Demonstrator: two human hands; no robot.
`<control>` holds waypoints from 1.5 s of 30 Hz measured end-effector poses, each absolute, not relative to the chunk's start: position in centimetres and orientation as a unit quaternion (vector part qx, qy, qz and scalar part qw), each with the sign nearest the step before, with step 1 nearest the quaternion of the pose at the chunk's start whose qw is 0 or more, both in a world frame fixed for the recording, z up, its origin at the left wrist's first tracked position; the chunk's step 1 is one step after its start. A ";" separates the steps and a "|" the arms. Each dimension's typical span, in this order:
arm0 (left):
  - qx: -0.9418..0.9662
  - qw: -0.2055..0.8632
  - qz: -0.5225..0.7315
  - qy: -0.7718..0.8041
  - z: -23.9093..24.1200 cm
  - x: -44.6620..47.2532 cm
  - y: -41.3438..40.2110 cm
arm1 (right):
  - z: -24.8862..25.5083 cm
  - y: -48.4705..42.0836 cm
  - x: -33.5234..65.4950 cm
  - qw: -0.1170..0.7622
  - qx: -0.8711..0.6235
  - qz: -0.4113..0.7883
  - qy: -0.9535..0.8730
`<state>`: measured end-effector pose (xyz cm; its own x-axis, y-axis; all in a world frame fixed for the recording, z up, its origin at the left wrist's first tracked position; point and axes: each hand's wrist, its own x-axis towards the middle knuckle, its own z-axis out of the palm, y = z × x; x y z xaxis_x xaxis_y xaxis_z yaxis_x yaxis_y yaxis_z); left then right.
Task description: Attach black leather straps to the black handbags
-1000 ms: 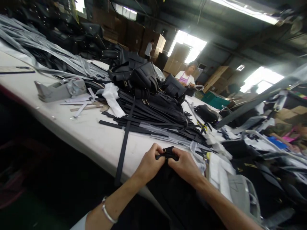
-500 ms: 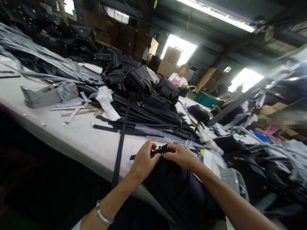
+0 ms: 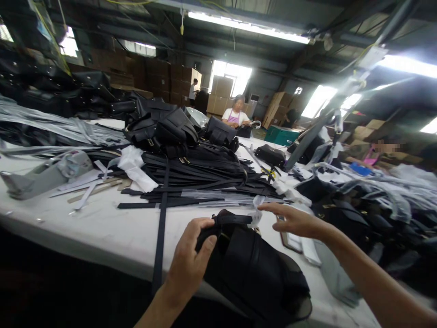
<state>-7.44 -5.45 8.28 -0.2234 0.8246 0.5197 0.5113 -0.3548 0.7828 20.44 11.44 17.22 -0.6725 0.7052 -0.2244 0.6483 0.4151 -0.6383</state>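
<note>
My left hand [image 3: 190, 259] is closed on the top edge of a black leather bag [image 3: 254, 271] that lies at the near edge of the white table [image 3: 102, 228]. A short black strap loop [image 3: 235, 219] stands up from the bag's top. My right hand [image 3: 293, 219] hovers above and to the right of the bag with fingers stretched out and nothing in them. It points left toward a crumpled bit of clear plastic [image 3: 255, 214] beside the strap loop.
A big pile of black straps [image 3: 201, 175] covers the table's middle, one strap [image 3: 159, 237] hanging over the near edge. Finished black bags [image 3: 160, 127] are heaped behind. A grey tape dispenser [image 3: 41, 175] sits left. A person in white [image 3: 236, 114] works at the far end.
My right hand has let go of the bag's strap and moved right, opening. The left hand keeps hold of the bag. The view has swung, showing more of the bag.
</note>
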 end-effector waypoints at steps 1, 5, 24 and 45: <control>0.639 0.125 0.544 0.529 8.6 -6.6 -5.7 | 16.6 11.2 20.3 0.036 -0.392 0.361 -0.845; 0.744 0.038 0.483 0.461 9.0 -3.7 -6.5 | 15.3 10.6 18.5 0.062 -0.339 0.375 -0.860; 0.724 -0.018 0.447 0.525 13.1 -4.1 0.2 | 23.4 9.9 16.4 0.097 -0.358 0.355 -0.858; 0.669 0.428 0.468 0.387 14.4 7.6 -5.1 | 22.4 3.2 20.1 0.397 -0.367 0.667 -0.513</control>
